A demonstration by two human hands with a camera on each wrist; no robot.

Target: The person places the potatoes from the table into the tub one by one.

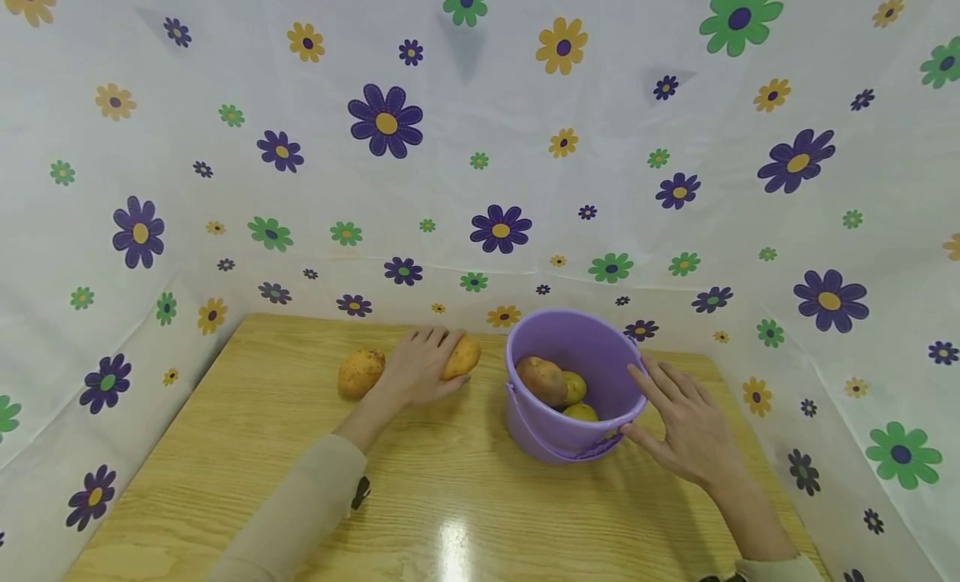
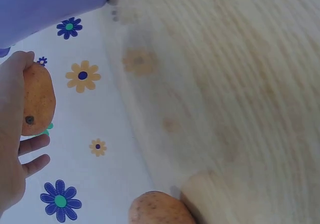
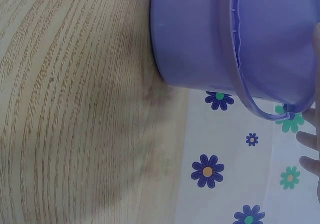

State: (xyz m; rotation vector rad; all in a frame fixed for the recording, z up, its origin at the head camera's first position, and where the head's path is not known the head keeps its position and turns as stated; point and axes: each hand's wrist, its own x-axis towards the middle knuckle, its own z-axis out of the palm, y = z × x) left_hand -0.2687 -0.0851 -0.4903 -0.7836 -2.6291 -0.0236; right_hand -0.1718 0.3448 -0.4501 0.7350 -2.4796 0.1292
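Observation:
My left hand (image 1: 420, 367) grips a yellow-brown potato (image 1: 462, 358), left of the purple bucket. In the left wrist view the held potato (image 2: 39, 100) shows a dark spot, with the thumb and fingers around its edge. A second potato (image 1: 361, 373), speckled brown, lies on the table beside my left wrist. The purple bucket (image 1: 534, 436) stands tilted-looking in the head view, holding a reddish-brown potato (image 1: 542, 380) and smaller yellow ones (image 1: 581, 412). My right hand (image 1: 692, 425) touches the bucket's right rim with fairly straight fingers.
The wooden table (image 1: 285, 474) is enclosed at the back and sides by a white flower-print cloth (image 1: 420, 190). The bucket's handle (image 3: 235, 49) hangs down along its near side.

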